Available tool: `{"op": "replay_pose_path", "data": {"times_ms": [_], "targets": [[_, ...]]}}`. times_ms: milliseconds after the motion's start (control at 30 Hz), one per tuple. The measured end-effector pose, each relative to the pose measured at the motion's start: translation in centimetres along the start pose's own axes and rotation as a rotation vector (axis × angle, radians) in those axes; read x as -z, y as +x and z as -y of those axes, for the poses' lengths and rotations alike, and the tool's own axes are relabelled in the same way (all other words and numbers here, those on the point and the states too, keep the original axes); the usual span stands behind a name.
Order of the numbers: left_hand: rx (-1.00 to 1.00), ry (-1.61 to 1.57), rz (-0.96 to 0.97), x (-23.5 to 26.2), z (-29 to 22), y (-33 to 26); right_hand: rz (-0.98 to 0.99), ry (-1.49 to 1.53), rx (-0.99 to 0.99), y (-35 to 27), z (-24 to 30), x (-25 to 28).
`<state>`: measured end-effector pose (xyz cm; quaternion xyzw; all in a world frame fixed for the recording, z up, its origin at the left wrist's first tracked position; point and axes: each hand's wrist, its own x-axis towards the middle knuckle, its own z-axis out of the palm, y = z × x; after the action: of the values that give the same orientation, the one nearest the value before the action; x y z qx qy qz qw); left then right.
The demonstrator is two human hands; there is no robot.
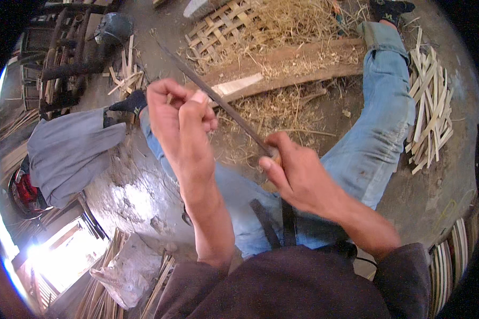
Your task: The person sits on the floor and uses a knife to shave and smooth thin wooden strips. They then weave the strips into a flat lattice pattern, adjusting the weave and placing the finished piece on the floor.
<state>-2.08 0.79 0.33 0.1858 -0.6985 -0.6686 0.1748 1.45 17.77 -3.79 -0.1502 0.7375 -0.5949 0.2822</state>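
A long, narrow, dark-bladed knife slants across the middle of the view, its tip toward the upper left. My right hand is closed around its short handle, and a bit of tan handle shows between thumb and fingers. My left hand is raised beside the blade with fingers curled and thumb pressed in; whether it touches the blade or pinches something small, I cannot make out. Just beyond these fingers, a pale wedge-shaped wood piece lies over the edge of a curved brown plank between my legs.
Curly shavings cover a woven strip mat and the ground. Pale sticks lie piled beyond my right leg, with a smaller bundle at upper left. A grey cloth and a whitish sack are on the left.
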Motion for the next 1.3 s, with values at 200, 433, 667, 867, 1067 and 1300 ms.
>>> {"op": "replay_pose_path", "data": {"times_ms": [200,433,667,867,1067,1300], "targets": [[-0.009,-0.033,0.027,-0.4,0.3,0.2,0.0,-0.004,0.011,0.9,0.1,0.2],[0.021,-0.026,0.025,-0.4,0.3,0.3,-0.031,0.007,0.058,1.0,0.2,0.0],[-0.002,0.007,0.006,-0.2,-0.2,0.6,-0.005,-0.002,0.012,1.3,0.8,0.4],[-0.009,-0.035,0.053,-0.5,0.1,0.5,-0.046,-0.004,0.063,1.1,0.3,0.0],[-0.027,-0.021,0.071,-0.5,0.1,0.6,-0.102,-0.133,0.099,1.8,-2.6,-0.2],[0.0,-0.011,0.048,-0.7,0.1,0.2,-0.046,-0.004,0.037,0.1,-0.2,-0.5]]}}
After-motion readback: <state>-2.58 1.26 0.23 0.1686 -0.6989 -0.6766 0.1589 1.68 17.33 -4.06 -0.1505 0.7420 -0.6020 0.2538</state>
